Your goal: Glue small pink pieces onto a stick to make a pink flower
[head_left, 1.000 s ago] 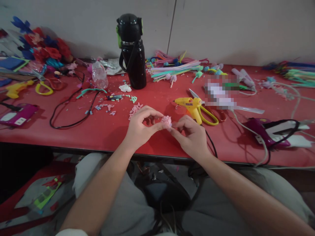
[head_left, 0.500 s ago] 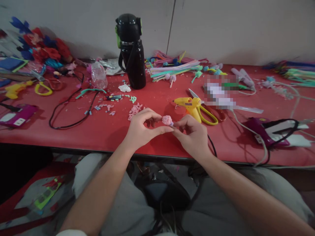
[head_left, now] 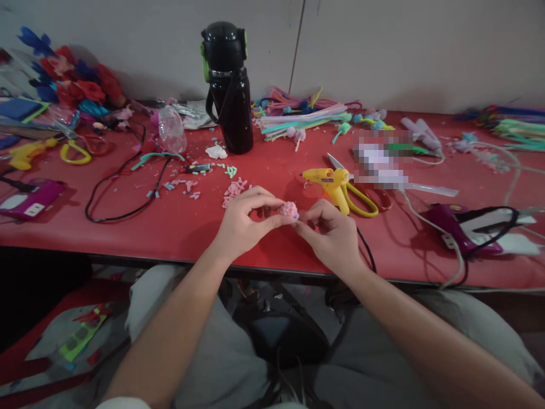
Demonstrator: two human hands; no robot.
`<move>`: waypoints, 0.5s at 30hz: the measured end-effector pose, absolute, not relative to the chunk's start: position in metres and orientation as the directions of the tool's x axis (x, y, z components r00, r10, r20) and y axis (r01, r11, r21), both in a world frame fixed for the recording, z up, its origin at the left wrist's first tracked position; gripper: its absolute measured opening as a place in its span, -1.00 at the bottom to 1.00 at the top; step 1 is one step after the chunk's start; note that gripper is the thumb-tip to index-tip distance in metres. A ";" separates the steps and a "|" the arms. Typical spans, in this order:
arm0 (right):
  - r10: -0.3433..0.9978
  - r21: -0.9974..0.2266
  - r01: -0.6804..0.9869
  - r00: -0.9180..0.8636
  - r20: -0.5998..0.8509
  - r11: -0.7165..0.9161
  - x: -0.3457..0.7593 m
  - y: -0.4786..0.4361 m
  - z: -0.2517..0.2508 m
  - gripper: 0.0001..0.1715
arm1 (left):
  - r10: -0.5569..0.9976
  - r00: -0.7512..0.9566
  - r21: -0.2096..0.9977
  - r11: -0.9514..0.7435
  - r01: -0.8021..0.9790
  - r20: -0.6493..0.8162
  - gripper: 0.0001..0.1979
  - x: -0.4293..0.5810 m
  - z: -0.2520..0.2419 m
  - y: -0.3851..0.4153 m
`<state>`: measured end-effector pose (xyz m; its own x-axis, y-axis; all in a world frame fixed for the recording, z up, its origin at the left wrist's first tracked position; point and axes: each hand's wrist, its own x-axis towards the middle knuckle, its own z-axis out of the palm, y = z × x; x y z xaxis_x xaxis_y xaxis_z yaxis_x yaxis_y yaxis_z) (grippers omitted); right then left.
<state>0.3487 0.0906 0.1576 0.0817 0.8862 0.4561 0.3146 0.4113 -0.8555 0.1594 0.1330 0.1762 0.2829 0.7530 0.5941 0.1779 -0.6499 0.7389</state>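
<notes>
A small bumpy pink ball (head_left: pixel 289 209) with a bit of lilac at its base is held over the front of the red table. My left hand (head_left: pixel 247 221) pinches it from the left between thumb and fingers. From the right, my right hand (head_left: pixel 331 233) has its thumb and forefinger closed at the lilac base, the fingertips meeting those of the left. Just beyond my left hand lies a heap of short pink pieces (head_left: pixel 235 191). A yellow glue gun (head_left: pixel 327 180) rests behind my right hand, overlapping scissors with yellow handles (head_left: pixel 361 201).
A black bottle (head_left: pixel 232 108) stands at the back, near bundles of pipe cleaners (head_left: pixel 306 120). Magenta power strips (head_left: pixel 32 200) lie at left and right, with a black cord (head_left: pixel 123 218) looping on the table. Red and blue craft flowers (head_left: pixel 79 85) are heaped at far left.
The pink ball has turned slightly and less of its lilac base shows. My left thumb has drawn back a little to the left along it.
</notes>
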 end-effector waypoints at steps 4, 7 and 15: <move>0.882 -0.852 0.320 0.090 0.463 0.415 0.349 0.090 0.157 -0.82 | 0.773 0.293 0.764 -0.621 0.172 0.562 -0.68 0.159 0.176 0.133; 0.882 -0.856 0.312 0.101 0.461 0.411 0.350 0.091 0.156 -0.84 | 0.773 0.296 0.767 -0.620 0.164 0.562 -0.63 0.158 0.176 0.134; 0.877 -0.849 0.325 0.102 0.469 0.417 0.352 0.091 0.154 -0.82 | 0.751 0.263 0.723 -0.658 0.212 0.606 -0.72 0.157 0.176 0.134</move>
